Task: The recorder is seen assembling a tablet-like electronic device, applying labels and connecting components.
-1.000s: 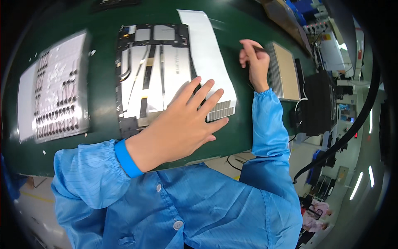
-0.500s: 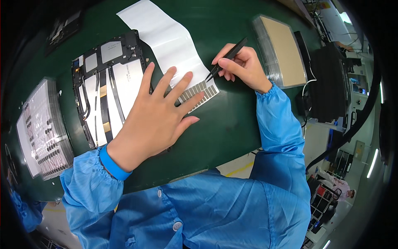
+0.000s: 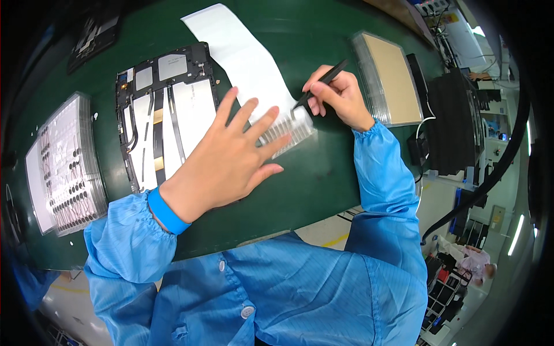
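Note:
My left hand [image 3: 216, 155] lies with spread fingers over the lower end of a long white backing sheet [image 3: 251, 57], holding nothing. Rows of small greyish rectangular stickers [image 3: 294, 134] show at that end, just past my fingertips. Closed around black tweezers [image 3: 332, 74], my right hand [image 3: 343, 101] keeps their tips at the upper edge of the sticker rows. A small pale grey piece seems to be at the tips, though blur hides whether it is gripped. Under and beside my left wrist lies an opened flat electronic device [image 3: 193, 109] with white panels and black cables.
At the left stands a stack of clear trays [image 3: 72, 167] with small black wired parts. Another clear tray stack with a tan top [image 3: 392, 75] is at the right, beside black foam-like blocks [image 3: 456, 121]. A second dark device [image 3: 95, 40] lies far left on the green table [image 3: 306, 199].
The view has shifted slightly. The tweezer tips still sit at the sticker rows, where a small pale piece now shows beside them. My left hand stays spread on the sheet.

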The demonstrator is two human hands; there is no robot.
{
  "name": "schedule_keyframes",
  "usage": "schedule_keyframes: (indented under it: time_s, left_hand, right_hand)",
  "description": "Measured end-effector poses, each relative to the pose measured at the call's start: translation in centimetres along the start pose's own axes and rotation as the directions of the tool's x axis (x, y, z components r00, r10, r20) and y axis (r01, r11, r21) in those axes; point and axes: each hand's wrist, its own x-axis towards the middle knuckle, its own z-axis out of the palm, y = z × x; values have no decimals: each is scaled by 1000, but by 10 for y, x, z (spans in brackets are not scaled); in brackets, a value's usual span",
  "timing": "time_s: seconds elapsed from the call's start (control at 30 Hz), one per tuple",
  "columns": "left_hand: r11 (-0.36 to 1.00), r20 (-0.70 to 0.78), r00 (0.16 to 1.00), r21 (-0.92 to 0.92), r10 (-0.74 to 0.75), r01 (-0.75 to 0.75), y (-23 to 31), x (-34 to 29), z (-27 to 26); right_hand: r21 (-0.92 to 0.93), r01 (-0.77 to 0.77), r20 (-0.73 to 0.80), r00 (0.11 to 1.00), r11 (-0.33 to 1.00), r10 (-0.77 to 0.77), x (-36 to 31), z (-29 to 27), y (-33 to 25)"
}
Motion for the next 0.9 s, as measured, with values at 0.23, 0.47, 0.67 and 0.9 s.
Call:
schedule_keyframes:
  time_s: [0.23, 0.47, 0.67, 0.9]
  left_hand:
    - [983, 120, 979, -102, 166, -154, 17, -16, -9]
    - [907, -252, 945, 310, -209, 283, -85, -46, -64]
    - [936, -315, 890, 17, -329, 352, -155, -77, -57]
    - [933, -333, 876, -38, -349, 357, -122, -119, -68]
  right_hand:
    - [206, 53, -94, 995, 977, -35, 8, -6, 9]
    - [189, 77, -288, 957, 979, -20, 8, -5, 11]
    - [71, 103, -278, 957, 992, -80, 38, 27, 1]
    - [48, 175, 54, 983, 983, -177, 117, 133, -49]
